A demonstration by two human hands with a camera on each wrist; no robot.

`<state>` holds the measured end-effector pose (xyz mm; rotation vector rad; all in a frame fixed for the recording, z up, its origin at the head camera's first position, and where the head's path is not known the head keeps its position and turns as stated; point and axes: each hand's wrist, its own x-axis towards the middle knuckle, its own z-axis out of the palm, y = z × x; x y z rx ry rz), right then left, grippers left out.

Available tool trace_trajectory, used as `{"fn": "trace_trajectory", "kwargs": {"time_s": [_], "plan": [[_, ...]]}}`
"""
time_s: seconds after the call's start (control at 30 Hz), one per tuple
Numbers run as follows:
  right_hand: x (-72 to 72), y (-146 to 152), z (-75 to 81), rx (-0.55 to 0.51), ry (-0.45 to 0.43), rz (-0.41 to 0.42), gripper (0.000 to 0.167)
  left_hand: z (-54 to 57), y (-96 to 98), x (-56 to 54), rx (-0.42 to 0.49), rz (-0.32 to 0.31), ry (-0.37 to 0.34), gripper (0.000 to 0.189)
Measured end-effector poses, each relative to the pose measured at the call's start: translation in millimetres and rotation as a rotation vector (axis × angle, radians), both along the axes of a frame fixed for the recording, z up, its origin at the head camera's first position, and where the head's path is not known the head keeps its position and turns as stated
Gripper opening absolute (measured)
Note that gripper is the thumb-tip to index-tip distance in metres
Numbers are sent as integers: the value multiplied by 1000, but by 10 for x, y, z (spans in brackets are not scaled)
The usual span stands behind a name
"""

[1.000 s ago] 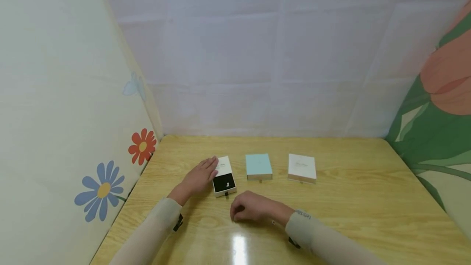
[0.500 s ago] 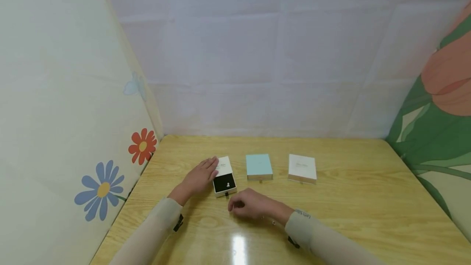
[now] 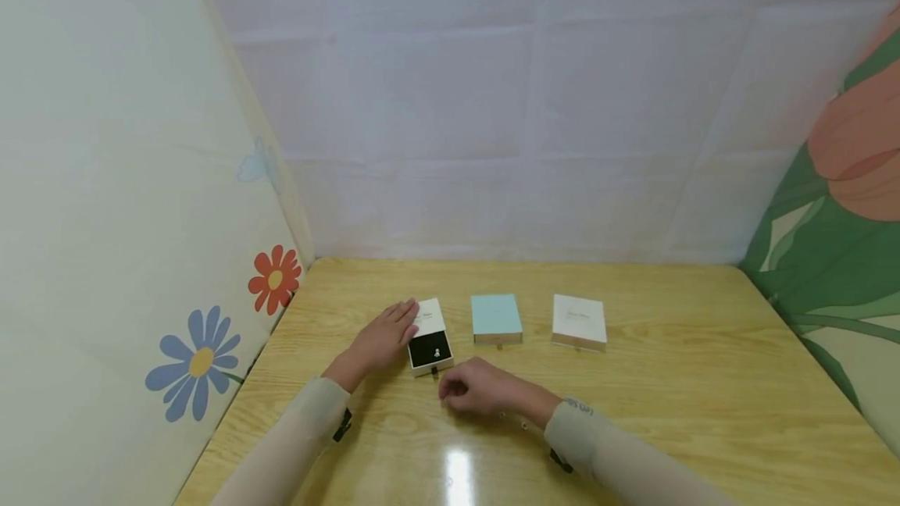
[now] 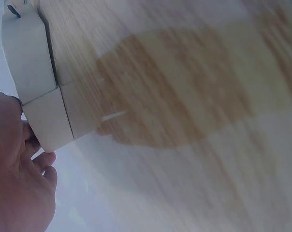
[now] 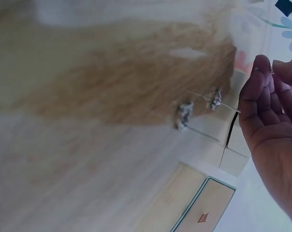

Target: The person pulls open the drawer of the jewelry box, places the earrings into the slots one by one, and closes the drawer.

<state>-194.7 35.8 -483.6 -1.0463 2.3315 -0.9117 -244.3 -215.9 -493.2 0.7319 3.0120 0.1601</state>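
Note:
My left hand (image 3: 382, 340) holds the sleeve of a white jewelry box (image 3: 428, 314), with fingers on its top and others at its far end (image 4: 49, 116). The box's drawer is pulled out toward me, showing a black pad (image 3: 422, 350) with a small silver piece of jewelry (image 3: 437, 353) on it. In front of the drawer, my right hand (image 3: 485, 389) has curled fingers, with thumb and fingertip pinching a tiny shiny thing (image 5: 272, 72). Two sparkly silver stud earrings (image 5: 183, 116) with thin posts lie on the table under that wrist.
A light blue box (image 3: 495, 315) and another white box (image 3: 579, 318) stand to the right, both shut. The wooden table (image 3: 675, 381) meets a white cloth backdrop (image 3: 520, 139). Flower-printed cloths (image 3: 200, 362) hang at the sides.
My right hand has shifted slightly away from me, closer to the drawer front. The left hand, the open drawer and the other boxes stay as they were.

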Motion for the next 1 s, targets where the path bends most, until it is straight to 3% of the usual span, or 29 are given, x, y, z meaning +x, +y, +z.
{"fn": "trace_trajectory", "kwargs": {"time_s": [0.37,0.87,1.0], "plan": [[-30,-53,75,-17,5,-70,9,50,0,29,9,-8,0,55],[-85,-131,165,-77,-96,-69,10,37,-14,15,-2,-21,11,56],[-125,-152,186,-74,-87,-70,9,27,-17,15,-4,-15,5,55]]}}
